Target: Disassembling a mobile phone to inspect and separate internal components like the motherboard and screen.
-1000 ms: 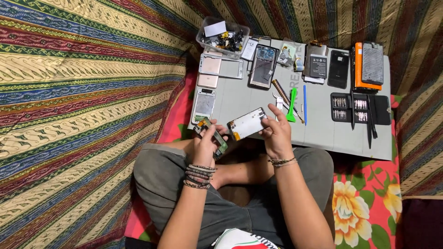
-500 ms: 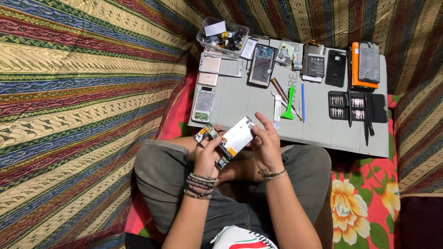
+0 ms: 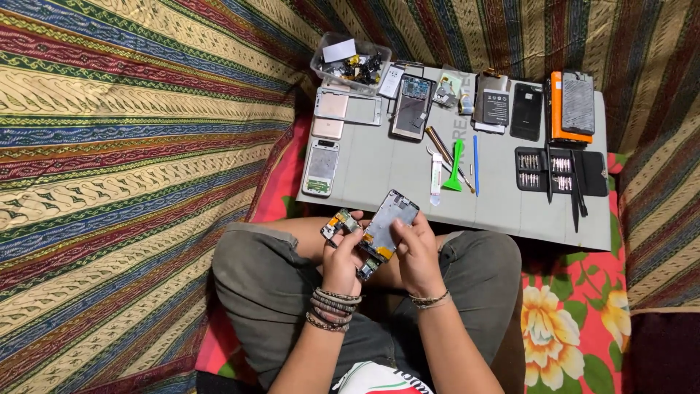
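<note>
Striped woven cloth (image 3: 124, 146) covered the floor and the backdrop in the head view, and a grey work mat (image 3: 408, 182) lay across it in front of a seated, cross-legged person. Taking the mat as landmark: just below its near edge, over the person's lap, both hands held a dismantled phone frame (image 3: 390, 225), tilted with its top toward the mat. The left hand (image 3: 341, 259) gripped a small circuit board (image 3: 340, 222) between thumb and fingers at the frame's left side. The right hand (image 3: 417, 255) clasped the frame's right edge, thumb laid on its face. On the mat's left part lay a phone back (image 3: 321, 168) and two pale panels; at its far left corner stood a clear plastic box of parts (image 3: 350, 64). Near the mat's middle lay a green pry tool (image 3: 456, 162) and a blue stylus (image 3: 475, 155). On the right part rested a black screwdriver-bit case (image 3: 558, 171) and, beyond it, an orange-edged phone (image 3: 572, 106).
</note>
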